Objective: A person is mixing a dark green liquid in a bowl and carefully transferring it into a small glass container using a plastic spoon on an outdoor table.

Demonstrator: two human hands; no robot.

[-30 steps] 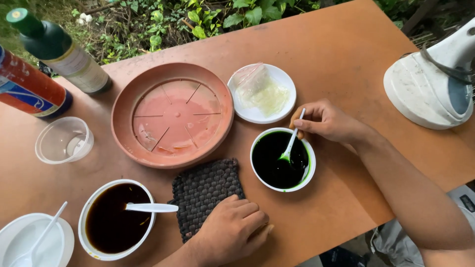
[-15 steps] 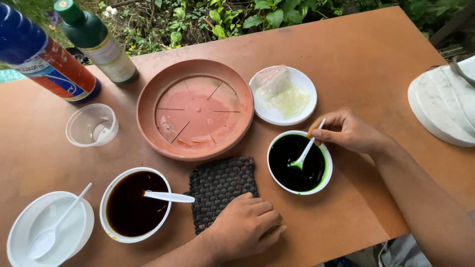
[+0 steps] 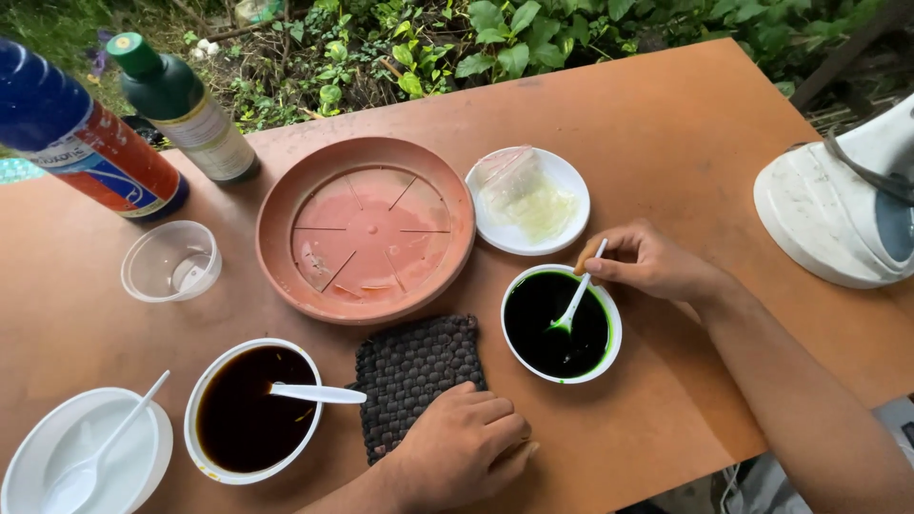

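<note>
My right hand [image 3: 649, 264] pinches the handle of a white plastic spoon [image 3: 576, 301] whose tip dips into a white bowl [image 3: 609, 319] of dark green liquid. Resting on the near edge of a dark woven mat [image 3: 411, 371], my left hand [image 3: 462, 447] has its fingers curled and holds nothing. Left of the mat stands a second white bowl [image 3: 202, 390] with dark brown liquid and a white spoon [image 3: 314, 392] lying across it.
A terracotta saucer [image 3: 367, 228] sits mid-table beside a small white plate [image 3: 528, 202] holding a clear bag. A clear cup [image 3: 171, 261], a green bottle [image 3: 186, 109] and a blue-red can [image 3: 86, 143] stand left. A white bowl with spoon [image 3: 86, 452] is near-left, a white appliance [image 3: 843, 205] right.
The view has shifted, so everything sits further right and lower in frame. My right hand keeps moving the spoon in the green liquid; my left hand stays on the mat.
</note>
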